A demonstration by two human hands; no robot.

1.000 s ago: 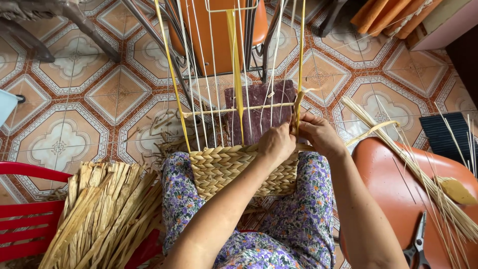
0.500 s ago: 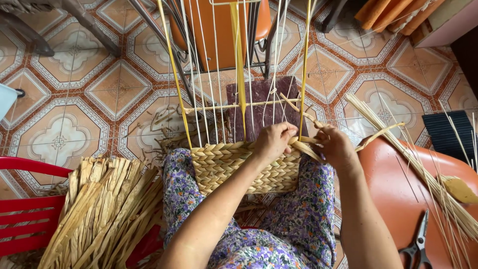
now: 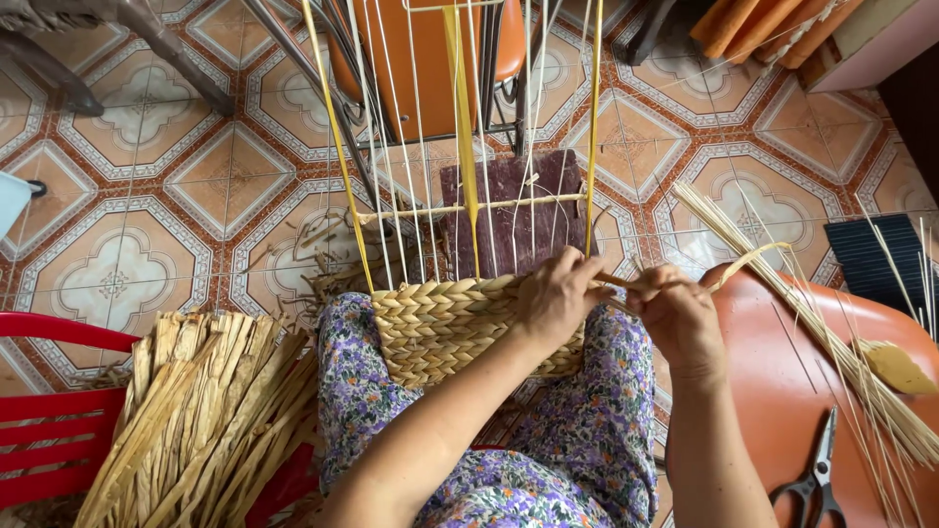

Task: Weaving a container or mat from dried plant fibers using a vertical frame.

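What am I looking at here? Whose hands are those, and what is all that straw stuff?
The camera sits on a person's head and looks down at their lap. The left hand presses on a half-woven basket resting on their knees. The right hand pinches a straw strand beside the basket's edge. Thin upright sticks rise from the basket. A bundle of dried leaves lies on a red chair at the left. At the right, scissors lie on an orange seat.

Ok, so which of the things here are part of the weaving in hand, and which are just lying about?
In use:
left hand pressing on the woven panel
right hand pulling a straw strand
upright wire frame
dried straw bundle, close by

Lying about:
scissors
orange chair
thin reeds on the orange stool
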